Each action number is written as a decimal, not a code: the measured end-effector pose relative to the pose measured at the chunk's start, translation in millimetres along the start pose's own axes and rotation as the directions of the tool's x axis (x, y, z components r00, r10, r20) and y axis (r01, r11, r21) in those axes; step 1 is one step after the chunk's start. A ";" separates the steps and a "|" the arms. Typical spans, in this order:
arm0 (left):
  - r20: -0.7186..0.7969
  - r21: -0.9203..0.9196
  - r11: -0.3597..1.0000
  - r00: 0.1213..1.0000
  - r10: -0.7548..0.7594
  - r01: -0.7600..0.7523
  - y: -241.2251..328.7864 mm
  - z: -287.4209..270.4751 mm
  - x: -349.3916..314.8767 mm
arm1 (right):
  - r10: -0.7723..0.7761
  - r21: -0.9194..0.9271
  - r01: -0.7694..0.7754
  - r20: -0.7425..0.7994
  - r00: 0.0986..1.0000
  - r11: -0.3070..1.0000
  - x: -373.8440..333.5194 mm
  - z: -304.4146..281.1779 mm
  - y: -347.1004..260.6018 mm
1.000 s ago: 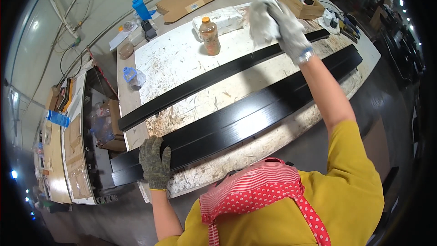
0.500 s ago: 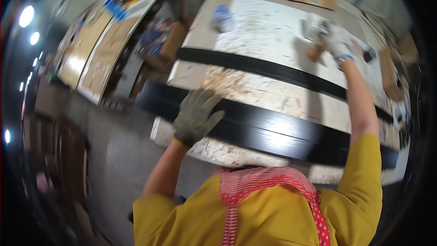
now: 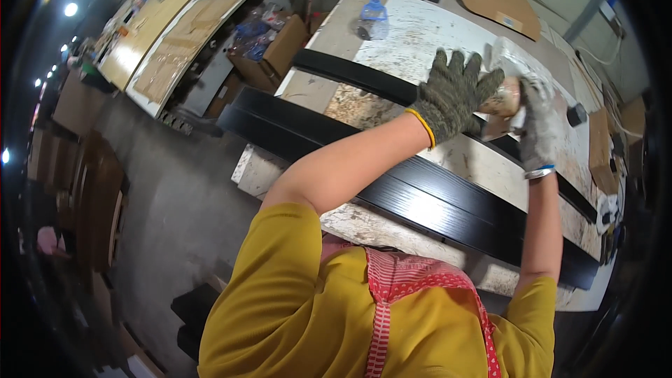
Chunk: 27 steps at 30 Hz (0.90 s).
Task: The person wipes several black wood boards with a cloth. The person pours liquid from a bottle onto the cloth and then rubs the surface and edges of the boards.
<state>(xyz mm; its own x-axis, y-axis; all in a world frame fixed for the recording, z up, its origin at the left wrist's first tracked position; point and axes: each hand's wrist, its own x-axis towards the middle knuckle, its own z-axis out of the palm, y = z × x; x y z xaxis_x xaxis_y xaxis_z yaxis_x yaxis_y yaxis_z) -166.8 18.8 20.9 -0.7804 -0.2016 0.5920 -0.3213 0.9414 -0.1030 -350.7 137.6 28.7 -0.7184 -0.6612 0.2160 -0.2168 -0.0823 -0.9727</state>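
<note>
My left hand (image 3: 453, 91), in a dark mottled work glove with a yellow cuff, is open with fingers spread above the far black board (image 3: 357, 75). Its fingertips come close to a brown-stained rounded object (image 3: 505, 98); whether they touch it I cannot tell. In a pale, stained glove, my right hand (image 3: 537, 129) is closed at that object's right side. A flat brownish piece shows below it, and its exact kind is unclear. Behind my right hand lies a crumpled white bundle (image 3: 516, 59). A wider, glossy black board (image 3: 427, 192) stretches across the near side, under my left forearm.
The worktable has a stained white sheet (image 3: 413, 17). On it stand a clear plastic bottle with a blue top (image 3: 373, 17), a small dark cup (image 3: 577, 115) and a cardboard piece (image 3: 500, 3). A cardboard box (image 3: 602, 150) is at right. Another bench (image 3: 150, 49) stands left.
My left hand has left the near black board and reached right and away, beside my right hand. The right hand has come nearer with the brown object. The view has shifted somewhat.
</note>
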 end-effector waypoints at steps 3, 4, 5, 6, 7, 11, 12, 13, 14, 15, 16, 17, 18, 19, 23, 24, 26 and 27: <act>0.182 -0.355 0.935 0.980 0.075 -0.006 3.8 -9.6 14.7 | -0.080 0.084 0.073 0.083 0.993 0.994 -37.7 -2.3 13.8; 0.146 -0.359 0.931 0.981 0.125 -0.065 -7.9 1.9 1.8 | 0.067 0.245 -0.086 0.082 0.994 0.966 -47.9 12.1 2.9; 0.176 -0.326 0.942 0.974 0.145 -0.081 -8.7 -1.1 1.0 | 0.107 0.339 -0.129 0.084 0.991 0.932 -51.7 5.6 15.4; 0.125 -0.287 0.948 0.975 0.182 -0.140 -13.2 -1.4 -3.2 | 0.133 0.437 -0.163 0.098 0.986 0.885 -58.5 -1.7 26.4; 0.225 -0.226 0.965 0.957 0.185 -0.133 -16.6 -9.5 -2.3 | 0.247 0.531 -0.284 0.141 0.959 0.798 -67.3 -2.0 18.2; 0.332 -0.117 0.959 0.900 0.283 -0.258 -25.9 -29.2 8.1 | 0.486 0.644 -0.469 0.168 0.857 0.605 -88.7 -4.9 -29.9; 0.349 -0.093 0.954 0.888 0.299 -0.284 -23.5 -33.5 12.0 | 0.367 0.687 -0.457 0.287 0.885 0.565 -85.6 -19.2 -3.0; 0.346 -0.098 0.950 0.885 0.311 -0.295 -20.9 -36.3 14.4 | 0.387 0.723 -0.453 0.272 0.881 0.522 -83.7 -20.3 6.1; 0.382 -0.073 0.947 0.869 0.315 -0.312 -18.5 -39.2 16.8 | 0.408 0.755 -0.448 0.262 0.875 0.478 -83.4 -22.9 12.6; 0.418 -0.048 0.944 0.852 0.316 -0.327 -16.7 -40.8 18.4 | 0.408 0.759 -0.442 0.254 0.877 0.478 -85.4 -26.5 17.4; 0.419 -0.044 0.943 0.851 0.317 -0.330 -18.0 -43.2 18.0 | 0.391 0.785 -0.435 0.268 0.880 0.441 -87.0 -23.5 13.4; 0.421 -0.035 0.940 0.848 0.321 -0.338 -19.5 -45.3 17.3 | 0.374 0.808 -0.428 0.281 0.884 0.404 -87.5 -21.5 11.3; 0.423 -0.026 0.938 0.846 0.324 -0.347 -21.2 -46.9 16.6 | 0.372 0.810 -0.427 0.282 0.884 0.402 -87.1 -21.2 12.8; 0.422 -0.026 0.936 0.845 0.329 -0.352 -22.5 -47.7 16.2 | 0.352 0.844 -0.407 0.285 0.892 0.349 -87.6 -22.4 15.7; 0.462 -0.071 0.927 0.812 0.358 -0.368 -24.2 -48.7 13.6 | 0.368 0.857 -0.417 0.298 0.881 0.304 -89.4 -26.6 14.2; 0.457 -0.096 0.929 0.813 0.361 -0.358 -23.0 -48.1 12.5 | 0.369 0.862 -0.406 0.287 0.884 0.303 -89.8 -24.8 15.1; 0.450 -0.149 0.915 0.798 0.401 -0.376 -15.6 -37.6 19.1 | 0.411 0.845 -0.444 0.305 0.859 0.299 -92.3 -26.4 18.5; 0.471 -0.201 0.940 0.814 0.339 -0.275 -12.9 -31.2 20.7 | 0.352 0.807 -0.454 0.329 0.876 0.377 -95.8 -26.8 28.2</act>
<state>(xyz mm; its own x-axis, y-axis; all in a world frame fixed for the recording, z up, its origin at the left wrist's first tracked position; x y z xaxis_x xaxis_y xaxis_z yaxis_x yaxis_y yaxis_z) -162.1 10.9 59.4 -0.9971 0.0272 0.0707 0.0202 0.9949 -0.0989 -305.7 218.7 -17.1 -0.4885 -0.8537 -0.1805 0.7779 -0.3324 -0.5332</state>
